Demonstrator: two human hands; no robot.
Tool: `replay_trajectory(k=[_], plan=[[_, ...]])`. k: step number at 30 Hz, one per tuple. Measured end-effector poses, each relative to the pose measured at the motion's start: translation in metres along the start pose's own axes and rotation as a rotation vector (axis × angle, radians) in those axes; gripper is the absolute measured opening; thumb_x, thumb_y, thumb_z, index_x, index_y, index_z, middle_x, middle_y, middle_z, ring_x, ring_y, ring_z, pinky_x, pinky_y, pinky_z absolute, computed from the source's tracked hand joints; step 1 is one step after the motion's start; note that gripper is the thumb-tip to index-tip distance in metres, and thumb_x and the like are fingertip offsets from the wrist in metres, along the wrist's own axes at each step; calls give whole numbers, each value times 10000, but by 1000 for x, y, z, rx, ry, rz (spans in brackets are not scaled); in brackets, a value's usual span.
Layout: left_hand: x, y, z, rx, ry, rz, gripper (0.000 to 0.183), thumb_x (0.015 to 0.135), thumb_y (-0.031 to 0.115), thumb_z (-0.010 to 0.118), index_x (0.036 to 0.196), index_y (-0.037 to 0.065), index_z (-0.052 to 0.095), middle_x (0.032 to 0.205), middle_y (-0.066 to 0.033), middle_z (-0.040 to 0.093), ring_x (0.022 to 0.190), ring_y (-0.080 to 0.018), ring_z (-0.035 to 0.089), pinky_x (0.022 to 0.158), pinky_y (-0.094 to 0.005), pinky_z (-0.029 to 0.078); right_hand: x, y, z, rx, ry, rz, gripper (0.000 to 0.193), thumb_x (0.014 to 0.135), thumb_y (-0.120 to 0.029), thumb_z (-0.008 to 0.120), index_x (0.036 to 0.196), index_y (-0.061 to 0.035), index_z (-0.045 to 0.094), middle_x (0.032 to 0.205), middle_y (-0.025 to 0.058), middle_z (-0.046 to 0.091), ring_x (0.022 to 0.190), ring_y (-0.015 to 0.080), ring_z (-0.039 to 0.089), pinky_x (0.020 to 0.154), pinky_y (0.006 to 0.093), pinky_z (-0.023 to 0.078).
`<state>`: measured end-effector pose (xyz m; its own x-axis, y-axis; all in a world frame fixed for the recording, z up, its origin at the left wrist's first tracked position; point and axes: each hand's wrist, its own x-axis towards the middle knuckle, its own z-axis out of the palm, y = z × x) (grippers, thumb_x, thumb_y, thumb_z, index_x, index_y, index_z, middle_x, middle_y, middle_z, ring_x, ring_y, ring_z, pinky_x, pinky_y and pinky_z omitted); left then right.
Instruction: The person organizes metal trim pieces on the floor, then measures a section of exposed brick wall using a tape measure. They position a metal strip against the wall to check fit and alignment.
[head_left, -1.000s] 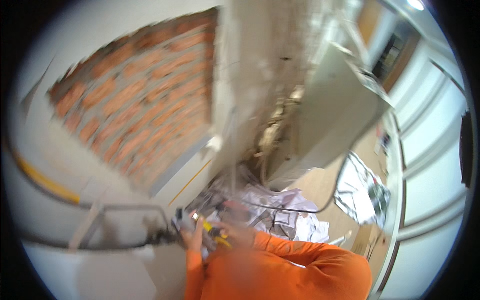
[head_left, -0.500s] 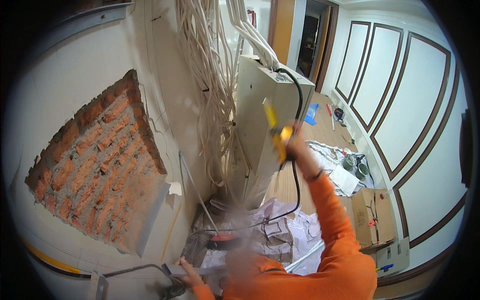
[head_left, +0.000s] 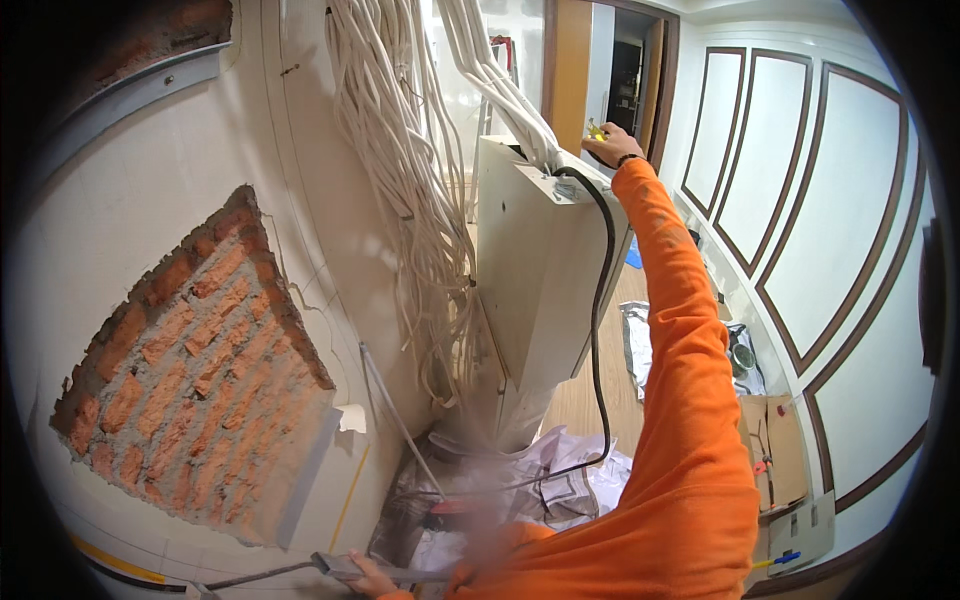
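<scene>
High over the top of a white metal cabinet point(head_left: 545, 250), my right hand point(head_left: 612, 148) is closed round a yellow tape measure point(head_left: 598, 133); most of its case is hidden by the fingers. My left hand point(head_left: 370, 576), low at the frame's bottom edge, grips a grey metal channel point(head_left: 340, 567) beside the wall. Part of the channel is lost behind a blur and my orange sleeve. Thick white cables point(head_left: 500, 70) run down into the cabinet's top, and a black cable point(head_left: 608, 300) curves from there toward the floor.
On the left wall is a patch of bare brick point(head_left: 190, 380). A bundle of loose white cables point(head_left: 400, 180) hangs beside the cabinet. Crumpled sheeting point(head_left: 580, 465) covers the floor below. An open cardboard box point(head_left: 780, 450) lies by the panelled wall point(head_left: 840, 200) on the right.
My right hand has moved up and away with the tape measure, from in front of the cabinet to above its top. My left hand keeps its grip on the channel, now slightly lower in view.
</scene>
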<state>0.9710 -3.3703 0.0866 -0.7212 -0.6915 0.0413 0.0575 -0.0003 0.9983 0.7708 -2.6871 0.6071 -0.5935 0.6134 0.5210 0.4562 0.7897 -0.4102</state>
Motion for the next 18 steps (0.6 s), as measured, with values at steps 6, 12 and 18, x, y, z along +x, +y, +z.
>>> replay_trajectory(k=[6,12,18], plan=[[-1,-42,-2,199,246,141,428,918,253,657,1151,-92,559,1057,-178,641,952,-237,615,827,-343,499,25,-14,41,-155,-159,-11,882,665,-536,733,1398,-121,469,1351,199,552,1253,353,532,1045,392,427],[-23,7,24,329,50,6,462,851,129,731,1224,-71,546,990,-100,640,917,-185,599,848,-321,488,128,83,89,-289,24,-185,700,699,-507,750,1161,0,611,1120,192,651,1065,312,620,922,386,478],[-23,7,8,433,-77,133,837,780,169,646,1431,-128,212,1396,-350,388,1314,-422,409,1109,-428,310,184,108,121,-188,-208,-362,537,767,-529,716,895,-9,676,842,40,625,749,152,541,637,338,424]])
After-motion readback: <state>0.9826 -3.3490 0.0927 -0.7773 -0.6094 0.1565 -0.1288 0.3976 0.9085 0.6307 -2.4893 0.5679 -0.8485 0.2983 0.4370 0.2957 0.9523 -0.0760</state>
